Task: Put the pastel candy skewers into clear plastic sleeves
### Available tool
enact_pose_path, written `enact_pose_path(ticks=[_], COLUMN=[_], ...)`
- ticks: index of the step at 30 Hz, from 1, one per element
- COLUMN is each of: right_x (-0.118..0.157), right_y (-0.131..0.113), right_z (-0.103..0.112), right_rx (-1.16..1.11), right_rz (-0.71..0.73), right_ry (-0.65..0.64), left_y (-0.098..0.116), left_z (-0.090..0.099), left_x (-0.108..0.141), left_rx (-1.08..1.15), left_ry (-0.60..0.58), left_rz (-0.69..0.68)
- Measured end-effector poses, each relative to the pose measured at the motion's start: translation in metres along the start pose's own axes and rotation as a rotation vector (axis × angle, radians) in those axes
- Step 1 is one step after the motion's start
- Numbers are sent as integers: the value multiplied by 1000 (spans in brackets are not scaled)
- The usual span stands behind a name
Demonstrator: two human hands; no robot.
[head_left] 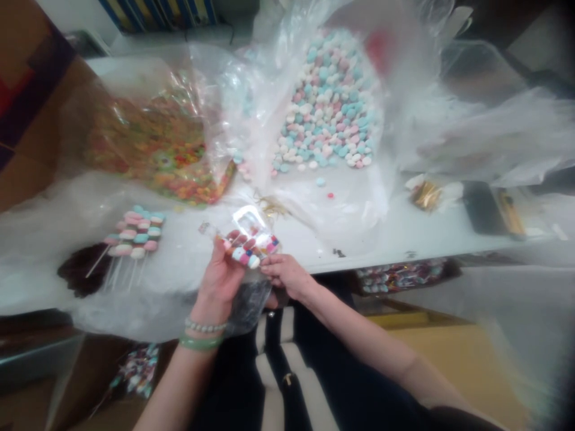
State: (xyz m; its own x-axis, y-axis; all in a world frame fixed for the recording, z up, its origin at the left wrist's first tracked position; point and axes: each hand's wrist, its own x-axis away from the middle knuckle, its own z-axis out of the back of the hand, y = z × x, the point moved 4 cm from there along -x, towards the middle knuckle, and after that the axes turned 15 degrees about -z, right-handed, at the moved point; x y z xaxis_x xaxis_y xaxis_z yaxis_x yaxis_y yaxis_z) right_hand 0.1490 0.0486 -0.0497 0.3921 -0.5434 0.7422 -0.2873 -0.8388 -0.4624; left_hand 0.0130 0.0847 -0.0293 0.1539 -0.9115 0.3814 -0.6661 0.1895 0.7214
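Note:
A small clear bag of candies (245, 254), pink, white and blue with dark reddish pieces behind, is held between both hands near the table's front edge. My left hand (221, 276), with a beaded bracelet and a green bangle at the wrist, grips its left side. The fingers of my right hand (285, 274) pinch its lower right corner. Clear plastic hangs below the candies. To the left, candy skewers (137, 232) with pink, white and blue pieces lie in a group, their white sticks pointing toward me.
Pastel candies (332, 108) fill an open plastic bag at the back; orange-green gummies (179, 161) lie in another at left. Gold ties (426, 194) and a dark flat object (485, 206) are at right. Boxes of packed candies (399, 276) stand below the table edge.

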Motion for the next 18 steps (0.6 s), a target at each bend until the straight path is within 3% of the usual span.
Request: enact_pose_path(ticks=[8, 12, 16, 18], right_x=[4, 4, 4, 8], right_y=[1, 1, 1, -3], right_z=[-6, -2, 3, 4], right_rx=[-79, -97, 101, 347], right_rz=[55, 130, 164, 296], right_ry=[-42, 66, 137, 246], left_y=[-14, -15, -18, -18], left_z=[-9, -12, -6, -2], left_x=[10, 14, 14, 13], left_rx=[-43, -88, -126, -162], left_ry=[-9, -7, -32, -47], left_rz=[38, 46, 52, -16])
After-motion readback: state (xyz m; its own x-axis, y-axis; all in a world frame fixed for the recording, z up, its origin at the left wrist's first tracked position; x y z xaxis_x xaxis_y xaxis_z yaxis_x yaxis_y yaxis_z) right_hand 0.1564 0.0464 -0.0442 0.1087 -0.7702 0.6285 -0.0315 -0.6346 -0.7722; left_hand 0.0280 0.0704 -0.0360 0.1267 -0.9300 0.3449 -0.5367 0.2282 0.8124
